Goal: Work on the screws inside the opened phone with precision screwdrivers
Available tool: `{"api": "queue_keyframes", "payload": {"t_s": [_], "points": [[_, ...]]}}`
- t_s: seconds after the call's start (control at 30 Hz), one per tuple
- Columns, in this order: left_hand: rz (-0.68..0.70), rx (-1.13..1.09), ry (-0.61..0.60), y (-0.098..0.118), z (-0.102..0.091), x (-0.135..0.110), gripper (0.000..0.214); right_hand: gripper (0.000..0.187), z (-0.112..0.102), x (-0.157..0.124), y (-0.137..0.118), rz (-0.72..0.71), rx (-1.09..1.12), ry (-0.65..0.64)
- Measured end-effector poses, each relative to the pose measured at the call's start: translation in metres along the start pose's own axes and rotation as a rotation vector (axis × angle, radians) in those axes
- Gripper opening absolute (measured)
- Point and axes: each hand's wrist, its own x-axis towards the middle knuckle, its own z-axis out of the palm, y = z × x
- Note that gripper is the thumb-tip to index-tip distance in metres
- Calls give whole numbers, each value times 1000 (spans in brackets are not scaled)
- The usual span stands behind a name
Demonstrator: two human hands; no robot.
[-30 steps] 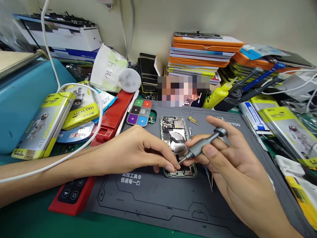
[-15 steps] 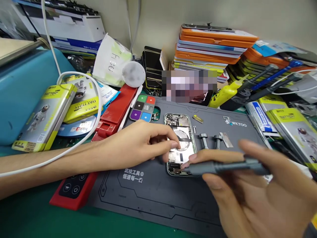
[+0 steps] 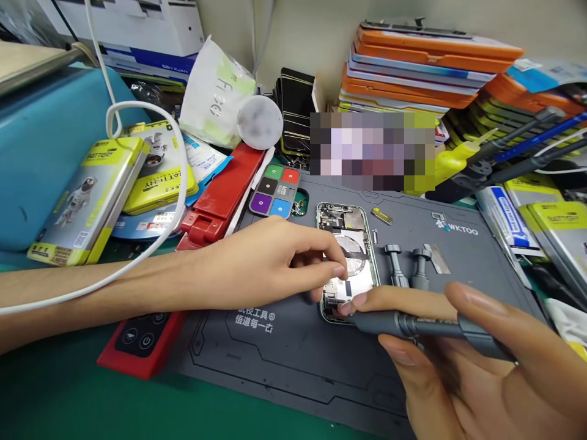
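An opened phone [image 3: 360, 287] lies on the dark work mat [image 3: 293, 366], its bare inner parts and a round coil facing up. My left hand [image 3: 284, 260] reaches over its left side, thumb and index fingertip close together above the coil; anything between them is too small to make out. Its other fingers curl at the phone's left edge. My right hand [image 3: 477, 360] grips a dark grey screwdriver [image 3: 413, 325], held nearly level and pointing left at the phone's bottom end. The right index fingertip rests near its front; the bit itself cannot be seen clearly.
Two more grey screwdrivers [image 3: 394, 264] lie right of the phone, beside a metal strip [image 3: 437, 259]. A coloured magnetic pad [image 3: 275, 190] and a red tool [image 3: 220, 205] are on the left. A white cable [image 3: 137, 263] crosses my left forearm. Boxes [image 3: 431, 55] are stacked behind.
The view has shifted, so the phone and mat appear farther right and slightly higher. Both hands keep nearly the same pose at the phone; the screwdriver is still held at its bottom end.
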Motion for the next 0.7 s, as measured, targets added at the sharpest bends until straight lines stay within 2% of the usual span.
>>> {"api": "queue_keyframes", "payload": {"t_s": [0.1,0.23,0.37,0.47,0.57,0.63,0.7], "points": [[9,3,7,-1,0,0,21,57,-2,6,-5,-21,-36,-15],[15,25,10,-2,0,0,20,56,-6,9,-7,13,-131,-178],[13,29,6,-1,0,0,20,48,-2,3,-2,-45,-94,-74],[11,28,-2,-1,0,0,20,55,0,2,1,-54,-78,-49],[19,36,2,-2,0,1,20,63,-2,7,0,-76,-48,-97],[21,42,1,-2,0,1,20,59,-6,10,-1,-72,-34,-180],[13,46,4,-3,1,1,21,53,-10,11,-2,-2,4,-215]]}}
